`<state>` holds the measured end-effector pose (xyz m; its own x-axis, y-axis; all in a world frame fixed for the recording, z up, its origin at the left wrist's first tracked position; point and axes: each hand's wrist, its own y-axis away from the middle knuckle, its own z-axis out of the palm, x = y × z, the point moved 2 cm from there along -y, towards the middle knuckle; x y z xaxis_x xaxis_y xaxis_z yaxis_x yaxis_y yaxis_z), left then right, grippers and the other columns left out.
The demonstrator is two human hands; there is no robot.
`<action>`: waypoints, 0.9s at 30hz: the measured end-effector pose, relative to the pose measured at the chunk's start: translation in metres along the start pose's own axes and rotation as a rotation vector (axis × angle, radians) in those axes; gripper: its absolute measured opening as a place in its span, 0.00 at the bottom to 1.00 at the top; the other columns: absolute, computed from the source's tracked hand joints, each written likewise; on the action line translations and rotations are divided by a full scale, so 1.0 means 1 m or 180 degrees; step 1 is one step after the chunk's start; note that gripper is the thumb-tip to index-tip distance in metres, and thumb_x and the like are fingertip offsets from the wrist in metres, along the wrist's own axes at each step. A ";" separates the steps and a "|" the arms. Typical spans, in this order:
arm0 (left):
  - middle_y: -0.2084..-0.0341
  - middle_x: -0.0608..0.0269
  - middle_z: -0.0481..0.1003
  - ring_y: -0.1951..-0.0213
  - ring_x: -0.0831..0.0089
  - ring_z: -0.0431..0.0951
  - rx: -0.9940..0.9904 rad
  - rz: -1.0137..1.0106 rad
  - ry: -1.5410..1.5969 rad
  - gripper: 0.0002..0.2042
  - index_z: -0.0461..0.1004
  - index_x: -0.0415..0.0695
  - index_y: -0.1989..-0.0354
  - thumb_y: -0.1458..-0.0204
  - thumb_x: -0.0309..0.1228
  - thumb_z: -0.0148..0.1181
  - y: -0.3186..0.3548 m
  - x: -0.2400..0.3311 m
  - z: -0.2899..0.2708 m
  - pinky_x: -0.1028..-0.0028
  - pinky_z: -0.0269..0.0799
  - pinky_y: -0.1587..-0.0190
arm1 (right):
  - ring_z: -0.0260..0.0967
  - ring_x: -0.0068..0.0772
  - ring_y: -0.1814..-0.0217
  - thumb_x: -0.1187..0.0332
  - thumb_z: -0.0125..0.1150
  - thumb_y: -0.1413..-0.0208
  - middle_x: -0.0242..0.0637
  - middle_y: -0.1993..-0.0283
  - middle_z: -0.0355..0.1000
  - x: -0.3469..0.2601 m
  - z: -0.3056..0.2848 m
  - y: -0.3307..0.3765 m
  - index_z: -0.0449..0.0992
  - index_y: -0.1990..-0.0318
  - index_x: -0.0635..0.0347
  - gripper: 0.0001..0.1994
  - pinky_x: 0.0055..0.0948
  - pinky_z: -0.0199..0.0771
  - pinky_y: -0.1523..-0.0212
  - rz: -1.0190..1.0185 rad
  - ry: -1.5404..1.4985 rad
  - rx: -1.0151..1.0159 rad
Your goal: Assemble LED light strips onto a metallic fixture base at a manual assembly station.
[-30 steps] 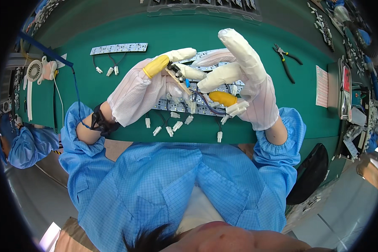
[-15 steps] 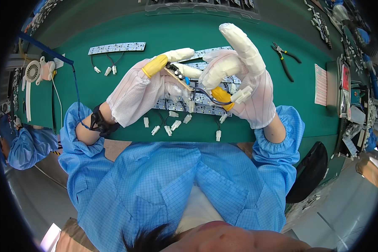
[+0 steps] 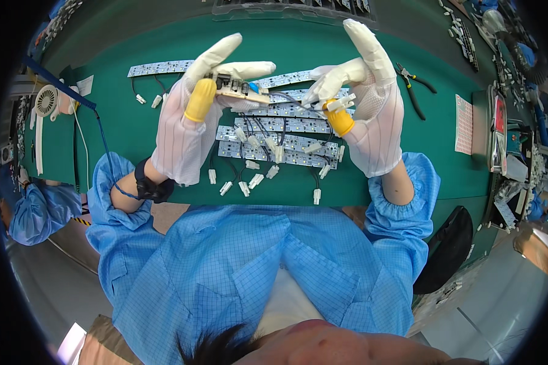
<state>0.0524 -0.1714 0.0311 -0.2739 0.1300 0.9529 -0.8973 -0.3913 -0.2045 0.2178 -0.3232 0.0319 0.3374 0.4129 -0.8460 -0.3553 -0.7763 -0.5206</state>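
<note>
My left hand [image 3: 192, 115], in a white glove with a yellow fingertip cover, pinches a small tan circuit board [image 3: 237, 89] above the green table. My right hand [image 3: 365, 100], gloved the same way, grips a white plug connector [image 3: 333, 104] on thin wires that run toward the board. Both hands are raised, about a hand's width apart. Below them lie several long white LED strip boards [image 3: 280, 143] with short wire leads and white connectors [image 3: 249, 181].
Another LED strip [image 3: 158, 67] lies at the far left of the green mat [image 3: 426, 158]. Pliers [image 3: 411, 88] rest at the right, next to a pink-printed paper [image 3: 464, 123]. A small white fan [image 3: 42, 106] stands left. A tray [image 3: 292, 7] sits at the far edge.
Both hands have drawn apart: the right hand moved right with the plug and its wires, and the left hand keeps the small board, now turned more level.
</note>
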 end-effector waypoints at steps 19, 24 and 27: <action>0.48 0.42 0.68 0.43 0.54 0.68 0.0937 0.1137 -0.1070 0.40 0.52 0.30 0.37 0.44 0.53 0.51 0.011 -0.021 -0.020 0.58 0.66 0.43 | 0.75 0.29 0.56 0.66 0.67 0.53 0.39 0.57 0.76 0.015 -0.244 0.042 0.60 0.39 0.67 0.34 0.28 0.72 0.52 0.1398 0.1485 0.0948; 0.48 0.43 0.68 0.43 0.55 0.68 0.1142 0.0935 -0.1028 0.42 0.51 0.29 0.36 0.46 0.56 0.51 0.013 -0.026 -0.024 0.59 0.67 0.43 | 0.76 0.33 0.59 0.64 0.68 0.57 0.40 0.64 0.79 0.032 -0.352 0.095 0.66 0.43 0.69 0.33 0.27 0.73 0.54 0.2658 0.4686 0.1513; 0.49 0.43 0.69 0.44 0.56 0.69 0.1107 0.0906 -0.1022 0.42 0.52 0.29 0.37 0.46 0.57 0.52 0.011 -0.028 -0.023 0.59 0.67 0.43 | 0.75 0.45 0.57 0.67 0.65 0.54 0.46 0.62 0.77 0.047 -0.366 0.114 0.67 0.43 0.60 0.28 0.38 0.72 0.52 0.2592 0.4954 0.1760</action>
<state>0.0422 -0.1586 -0.0031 -0.3207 -0.2879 0.9024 -0.6210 -0.6554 -0.4298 0.5122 -0.5672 -0.0251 0.2458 -0.9515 -0.1853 -0.9270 -0.1749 -0.3317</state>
